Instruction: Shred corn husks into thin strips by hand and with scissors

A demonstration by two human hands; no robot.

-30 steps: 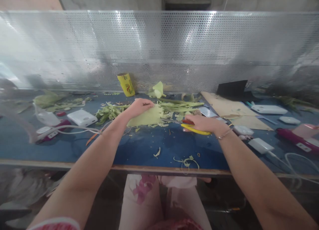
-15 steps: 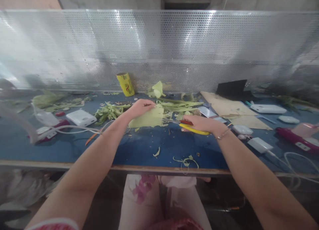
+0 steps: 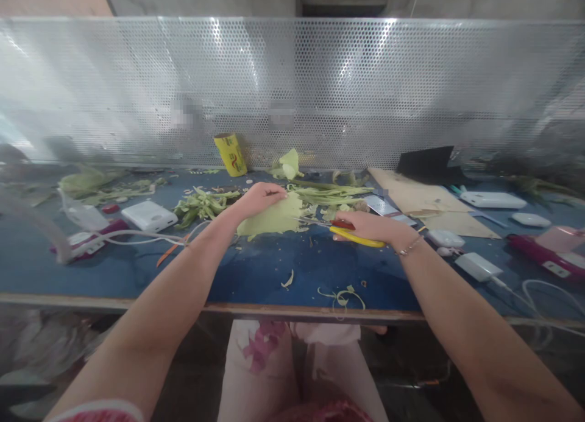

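Observation:
My left hand (image 3: 259, 198) pinches the upper edge of a pale green leaf piece (image 3: 274, 219) and holds it over the blue table (image 3: 256, 270). Closed round the yellow and red handles of a pair of scissors (image 3: 351, 232) is my right hand (image 3: 370, 224), with the blades pointing left at the leaf's right edge. Behind both hands lies a pile of green stalks and leaf strips (image 3: 329, 195).
A yellow roll (image 3: 231, 154) leans on the perforated metal screen (image 3: 292, 93). White devices with cables (image 3: 148, 215) lie at the left, cardboard sheets (image 3: 425, 200) and more white boxes (image 3: 478, 266) at the right. Leaf scraps (image 3: 340, 295) dot the front edge.
My left hand and the leaf have shifted slightly to the right. The scissors hand has stayed almost where it was.

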